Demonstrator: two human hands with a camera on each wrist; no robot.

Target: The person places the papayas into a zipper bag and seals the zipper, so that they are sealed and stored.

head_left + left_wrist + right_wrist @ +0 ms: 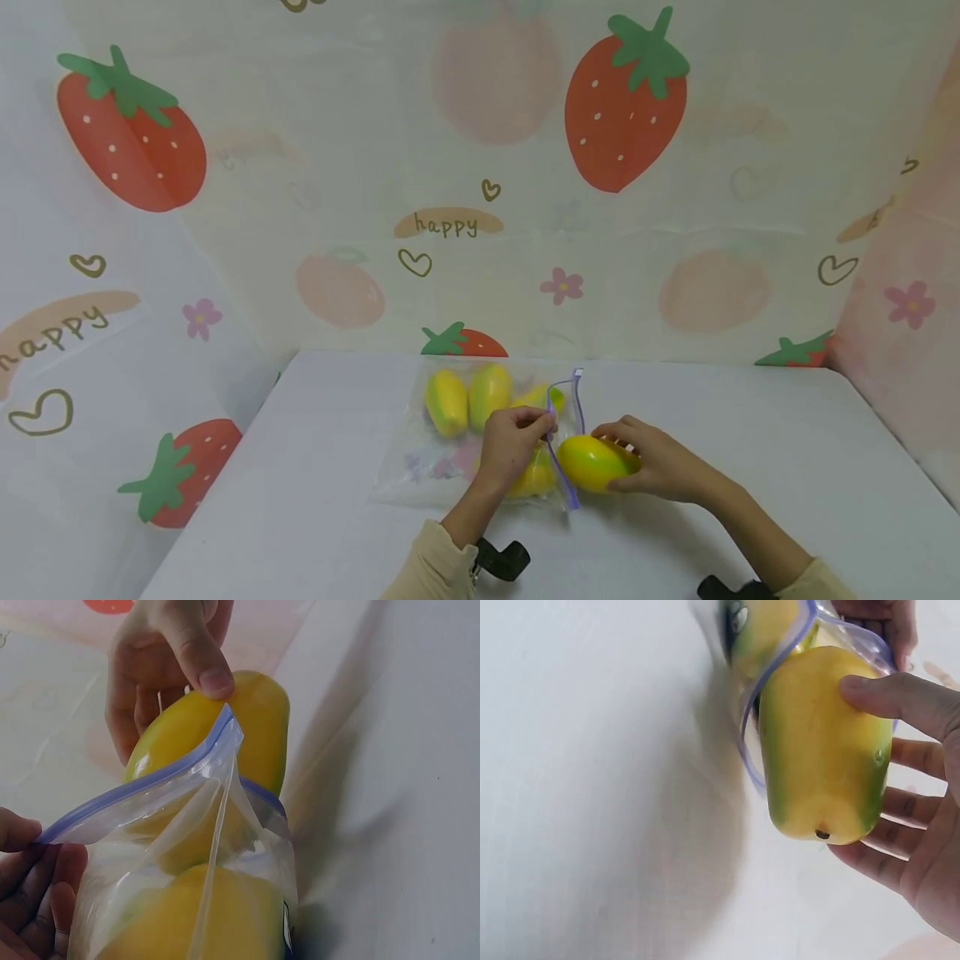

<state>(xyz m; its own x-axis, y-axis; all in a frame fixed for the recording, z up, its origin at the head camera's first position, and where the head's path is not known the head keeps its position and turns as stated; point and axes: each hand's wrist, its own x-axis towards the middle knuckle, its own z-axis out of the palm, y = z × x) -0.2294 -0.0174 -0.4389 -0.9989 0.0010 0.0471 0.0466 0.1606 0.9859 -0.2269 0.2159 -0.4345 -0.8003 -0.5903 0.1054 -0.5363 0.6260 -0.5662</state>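
Observation:
A clear zip bag (401, 479) with a purple zip edge (142, 784) lies on the white table, its mouth facing right. Several yellow-green mangoes (447, 404) are inside it. My left hand (510, 446) pinches the upper zip edge between thumb and finger, lifting that side of the mouth. With thumb and fingers, my right hand (671, 458) grips another yellow-green mango (821, 750) right at the opening. In the left wrist view, the front end of this mango shows through the clear plastic, behind the purple edge. Its dark stem spot faces the right wrist camera.
The white table (300, 467) extends around the bag on both sides. Behind it stands a pale backdrop (337, 183) printed with strawberries and hearts, with similar side panels left and right. Black wrist-camera mounts (504, 560) sit by both sleeves.

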